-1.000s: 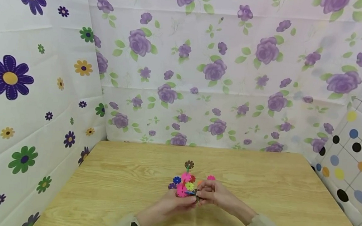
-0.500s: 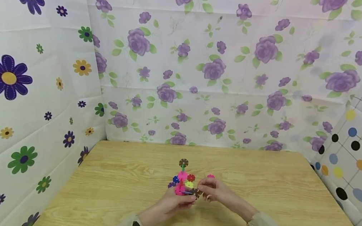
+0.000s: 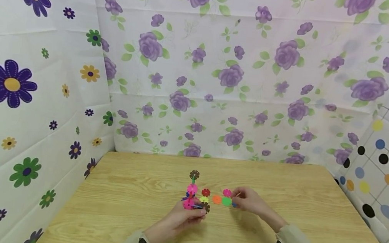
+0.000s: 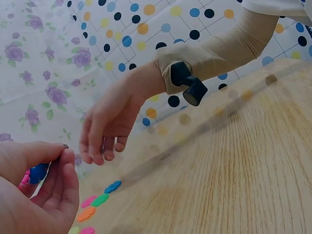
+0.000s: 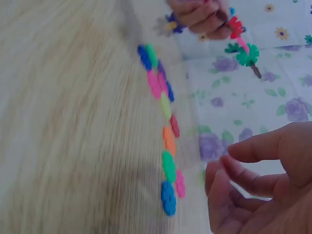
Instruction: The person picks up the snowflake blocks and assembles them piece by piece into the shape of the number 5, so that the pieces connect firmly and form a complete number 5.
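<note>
While pinching a brown disc [image 3: 205, 208] at the near side of a joined figure of discs [image 3: 192, 189] with the left hand [image 3: 186, 213], probably to leave the far stem [image 3: 193, 180] undisturbed, hovers with the right hand [image 3: 248, 199] near a blue disc [image 5: 168, 198], gripping nothing. Neatly laid flat on the table [image 3: 132, 193], in line with a green disc [image 3: 227, 201] and an orange disc [image 3: 217, 200], presumably for easy picking.

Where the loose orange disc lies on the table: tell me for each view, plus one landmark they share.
Head: orange disc low, slightly right of centre, between the left hand and right hand.
Left wrist: orange disc at lower left, just right of the left hand.
Right wrist: orange disc slightly right of and below centre.
Shared landmark: the green disc between it and a blue disc.
</note>
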Motion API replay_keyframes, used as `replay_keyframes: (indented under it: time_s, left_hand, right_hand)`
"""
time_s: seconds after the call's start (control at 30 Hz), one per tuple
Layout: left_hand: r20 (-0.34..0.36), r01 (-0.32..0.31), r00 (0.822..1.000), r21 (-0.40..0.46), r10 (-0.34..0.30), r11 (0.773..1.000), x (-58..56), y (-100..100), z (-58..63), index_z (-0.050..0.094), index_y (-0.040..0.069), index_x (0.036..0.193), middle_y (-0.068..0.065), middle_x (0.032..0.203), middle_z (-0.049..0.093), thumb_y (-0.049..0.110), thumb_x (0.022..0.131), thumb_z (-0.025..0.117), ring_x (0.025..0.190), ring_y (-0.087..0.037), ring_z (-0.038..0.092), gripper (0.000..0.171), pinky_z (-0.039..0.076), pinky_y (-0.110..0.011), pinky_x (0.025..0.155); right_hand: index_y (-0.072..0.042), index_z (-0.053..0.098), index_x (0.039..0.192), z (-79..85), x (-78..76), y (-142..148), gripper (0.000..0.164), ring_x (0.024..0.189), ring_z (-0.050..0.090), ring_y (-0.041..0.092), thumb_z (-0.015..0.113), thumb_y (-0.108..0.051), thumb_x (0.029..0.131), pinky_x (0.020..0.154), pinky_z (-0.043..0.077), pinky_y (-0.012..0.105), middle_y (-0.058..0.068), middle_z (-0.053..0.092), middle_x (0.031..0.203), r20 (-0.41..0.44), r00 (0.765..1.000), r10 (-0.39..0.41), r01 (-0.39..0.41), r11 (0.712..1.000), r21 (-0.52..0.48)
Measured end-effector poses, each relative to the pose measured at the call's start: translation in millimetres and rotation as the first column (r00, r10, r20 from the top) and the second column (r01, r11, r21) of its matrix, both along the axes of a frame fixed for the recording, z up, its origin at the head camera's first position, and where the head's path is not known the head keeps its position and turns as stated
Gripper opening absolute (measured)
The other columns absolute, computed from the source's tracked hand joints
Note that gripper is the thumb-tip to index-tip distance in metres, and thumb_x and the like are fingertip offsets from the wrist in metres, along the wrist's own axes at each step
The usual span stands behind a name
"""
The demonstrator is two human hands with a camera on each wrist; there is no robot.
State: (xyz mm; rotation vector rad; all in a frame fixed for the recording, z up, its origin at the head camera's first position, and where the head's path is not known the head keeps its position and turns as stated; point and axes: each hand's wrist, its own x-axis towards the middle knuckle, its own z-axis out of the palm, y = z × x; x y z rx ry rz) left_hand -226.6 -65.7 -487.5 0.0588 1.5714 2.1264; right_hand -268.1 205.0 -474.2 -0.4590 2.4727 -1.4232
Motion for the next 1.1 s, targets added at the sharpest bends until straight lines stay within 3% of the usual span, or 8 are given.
replay_keyframes:
  time_s: [0.2, 0.4, 0.6, 0.87, 1.1]
  left_hand:
    - [0.021, -0.003, 1.0, 0.003, 0.003, 1.0, -1.1, -1.6, 0.1, 0.049, 0.006, 0.113, 0.0, 0.084, 0.072, 0.003, 0.087, 0.069, 0.075, -0.009, 0.07, 0.033, 0.056, -0.019, 0.069]
    - [0.036, -0.017, 0.999, 0.014, 0.017, 1.0, -1.5, -2.5, 1.0, 0.047, 0.003, 0.121, -0.001, 0.087, 0.072, 0.004, 0.088, 0.068, 0.076, -0.009, 0.07, 0.04, 0.056, -0.019, 0.069]
    - [0.036, -0.012, 0.999, 0.018, 0.011, 1.0, -0.8, -3.5, 2.4, 0.047, 0.002, 0.12, -0.001, 0.086, 0.073, 0.003, 0.087, 0.069, 0.076, -0.009, 0.07, 0.039, 0.056, -0.019, 0.07]
    - [0.037, -0.004, 0.999, 0.017, 0.003, 1.0, -0.5, -3.0, 2.7, 0.047, 0.003, 0.118, -0.001, 0.086, 0.073, 0.004, 0.087, 0.07, 0.076, -0.009, 0.07, 0.039, 0.057, -0.02, 0.071]
    - [0.046, -0.015, 0.999, 0.012, 0.014, 1.0, -2.0, -3.1, 1.6, 0.046, 0.002, 0.121, -0.002, 0.085, 0.073, 0.005, 0.087, 0.07, 0.076, -0.009, 0.071, 0.042, 0.056, -0.019, 0.07]
  right_hand:
    - [0.001, 0.061, 0.09, -13.6, -5.3, 3.7, 0.008, 0.07, 0.056, 0.015, 0.066, 0.001, 0.084, 0.055, 0.048, 0.026, 0.007, 0.062, 0.079, -0.148, 0.985, -0.094, 0.125, 0.969, 0.213]
    - [0.0, 0.061, 0.092, -25.2, -10.7, -0.6, 0.018, 0.066, 0.054, 0.016, 0.074, 0.0, 0.079, 0.054, 0.046, 0.028, 0.007, 0.061, 0.078, -0.165, 0.97, -0.178, 0.219, 0.937, 0.272]
    - [-0.002, 0.058, 0.088, -34.1, -14.9, -3.5, 0.025, 0.067, 0.049, 0.016, 0.079, -0.003, 0.075, 0.059, 0.042, 0.028, 0.004, 0.057, 0.075, -0.213, 0.963, -0.166, 0.233, 0.909, 0.345]
    - [-0.005, 0.055, 0.082, -31.8, -12.7, -4.2, 0.027, 0.066, 0.048, 0.016, 0.079, 0.002, 0.072, 0.058, 0.04, 0.027, 0.004, 0.055, 0.073, -0.242, 0.958, -0.156, 0.231, 0.919, 0.32]
    - [-0.008, 0.061, 0.085, -24.8, -7.9, -10.2, 0.016, 0.069, 0.052, 0.013, 0.072, 0.002, 0.08, 0.057, 0.044, 0.022, 0.002, 0.059, 0.075, -0.218, 0.966, -0.142, 0.193, 0.953, 0.234]
